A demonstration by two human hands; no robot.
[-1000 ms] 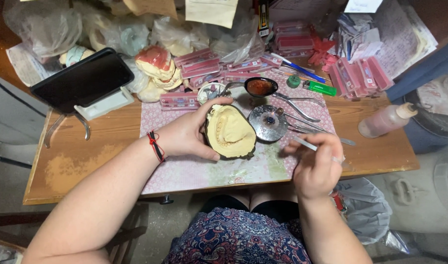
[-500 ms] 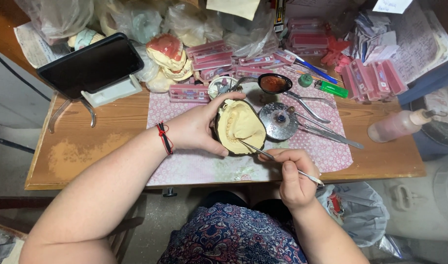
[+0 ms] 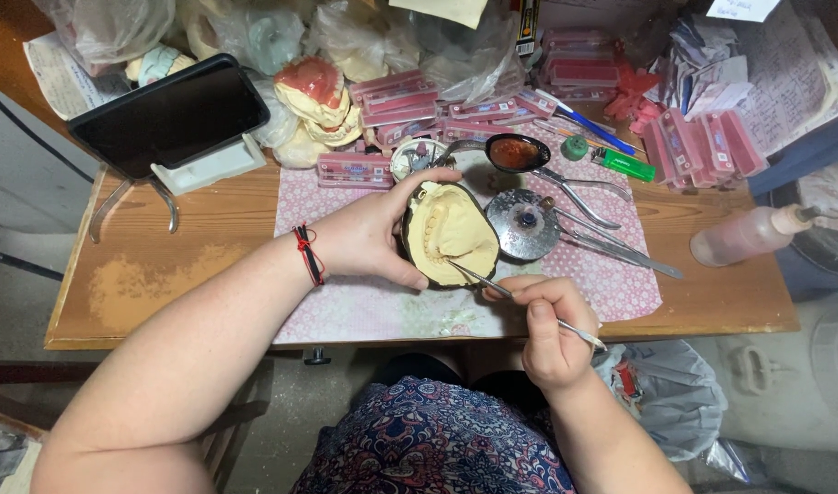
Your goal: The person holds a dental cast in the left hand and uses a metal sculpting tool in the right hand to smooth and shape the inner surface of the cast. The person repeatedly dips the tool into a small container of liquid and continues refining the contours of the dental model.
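On the cluttered wooden workbench [image 3: 190,265], the left hand [image 3: 368,240] grips a cream plaster dental cast [image 3: 448,233] at centre, while the right hand [image 3: 547,320], at five o'clock, now pinches a thin metal spatula [image 3: 492,285] onto it.

Bare arms — red-black wrist cord [image 3: 307,255], paisley-patterned skirt [image 3: 437,439].

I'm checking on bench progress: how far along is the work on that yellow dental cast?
Looks done: the yellow dental cast is poured and sits in a dark bowl, ridge shape visible. In hand: the left hand grips the bowl while the right hand puts a thin metal tool tip to the cast's near edge. Left: the surface shows no teeth set; pink tooth strips lie unused behind.
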